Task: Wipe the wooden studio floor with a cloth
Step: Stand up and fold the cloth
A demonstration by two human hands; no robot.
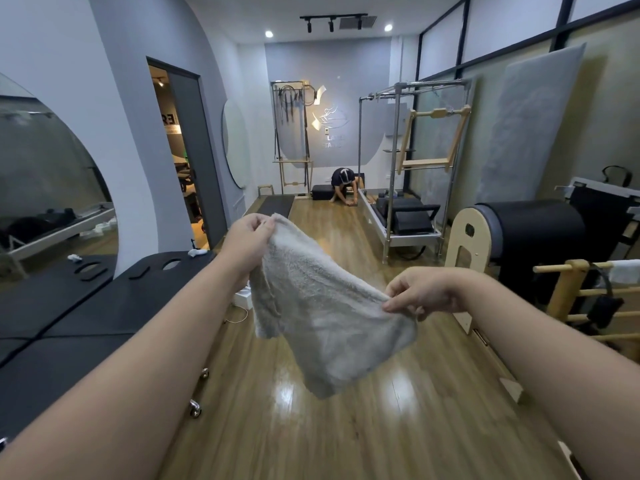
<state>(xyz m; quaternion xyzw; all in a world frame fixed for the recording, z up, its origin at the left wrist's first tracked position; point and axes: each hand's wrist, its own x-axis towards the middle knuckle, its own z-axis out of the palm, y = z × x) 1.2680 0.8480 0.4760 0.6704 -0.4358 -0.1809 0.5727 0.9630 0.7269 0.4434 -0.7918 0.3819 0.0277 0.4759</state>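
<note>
Above the wooden floor (311, 427), in mid-air, each grip pinches a top corner of the cloth (322, 313): the left hand (247, 245) holds the higher corner between thumb and fingers, the right hand (420, 292) nips the lower one, fingers curled. The pale towel hangs slack between them, its free edge dangling well clear of the boards — nothing is touching the floor yet. This looks like the preparing step, spreading or folding the cloth before any wiping. The next move likely calls for crouching and pressing the cloth flat onto the open strip of floor between the black padded tabletop (86, 323) along the left edge and the exercise equipment (519, 237) along the right.
</note>
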